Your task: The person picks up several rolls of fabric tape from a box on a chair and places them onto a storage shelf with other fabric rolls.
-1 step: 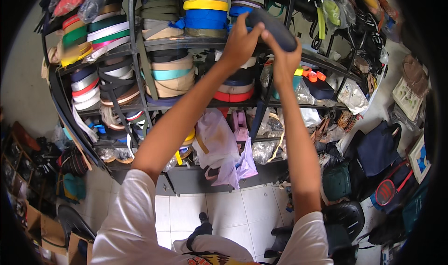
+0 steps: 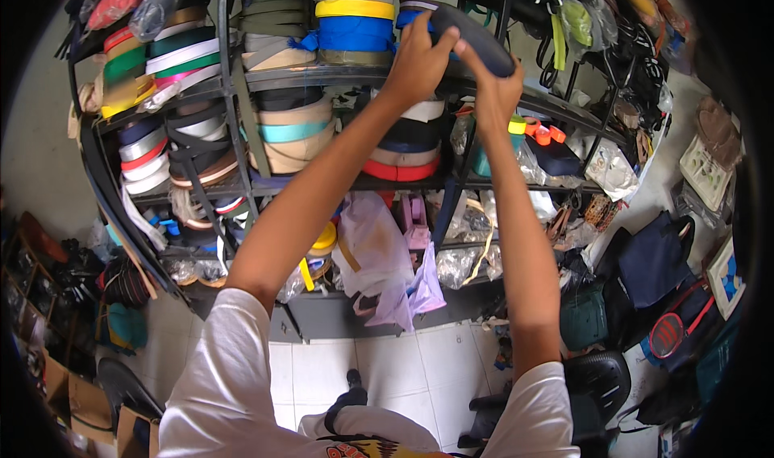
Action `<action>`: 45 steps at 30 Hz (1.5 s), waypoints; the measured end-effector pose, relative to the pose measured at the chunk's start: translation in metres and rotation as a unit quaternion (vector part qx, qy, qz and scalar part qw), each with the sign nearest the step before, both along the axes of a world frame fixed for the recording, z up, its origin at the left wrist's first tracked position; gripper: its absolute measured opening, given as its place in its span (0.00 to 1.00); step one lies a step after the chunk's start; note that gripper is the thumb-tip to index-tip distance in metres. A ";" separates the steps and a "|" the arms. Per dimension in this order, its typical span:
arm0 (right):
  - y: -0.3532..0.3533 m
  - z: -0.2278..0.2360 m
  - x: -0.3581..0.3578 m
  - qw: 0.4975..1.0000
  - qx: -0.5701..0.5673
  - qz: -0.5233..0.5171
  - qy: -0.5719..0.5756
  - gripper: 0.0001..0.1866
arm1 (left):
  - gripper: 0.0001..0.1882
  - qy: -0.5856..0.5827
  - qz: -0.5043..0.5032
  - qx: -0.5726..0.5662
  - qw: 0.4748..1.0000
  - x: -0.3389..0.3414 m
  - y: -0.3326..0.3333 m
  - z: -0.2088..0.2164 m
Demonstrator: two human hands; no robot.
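Observation:
Raised at arm's length before the shelves, a dark grey roll [image 2: 477,42], apparently wound webbing, is gripped between both my hands. It is seen nearly edge-on, tilted with its right end lower. My left hand [image 2: 419,61] holds its left end, the thumb pressing the near side and the fingers partly hidden behind it. My right hand [image 2: 497,91] supports the lower right end, thumb pointing toward the left one; its other fingers are mostly hidden. Beyond the roll, a stack of blue and yellow webbing rolls [image 2: 355,31] sits on the upper shelf.
A black metal shelf rack [image 2: 302,77] filled with strap rolls spans the front. A lilac plastic bag [image 2: 375,244] hangs from a lower shelf. Orange rolls [image 2: 550,134] sit on the right. Bags, including a navy one [image 2: 655,256], crowd the right side; cardboard boxes [image 2: 90,405] stand lower left.
The dark roll has shifted slightly, its right end a little higher than before. Both hands keep hold of it.

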State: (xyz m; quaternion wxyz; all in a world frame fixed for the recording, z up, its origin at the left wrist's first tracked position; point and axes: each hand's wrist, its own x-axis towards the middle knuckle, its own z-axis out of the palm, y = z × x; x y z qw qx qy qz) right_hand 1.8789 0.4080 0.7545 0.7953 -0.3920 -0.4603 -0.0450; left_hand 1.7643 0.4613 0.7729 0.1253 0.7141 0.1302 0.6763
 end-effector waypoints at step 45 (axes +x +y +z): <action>0.286 0.130 0.127 0.940 -0.066 0.265 -0.206 0.50 | 0.21 0.091 0.378 0.013 0.921 0.100 0.253 0.103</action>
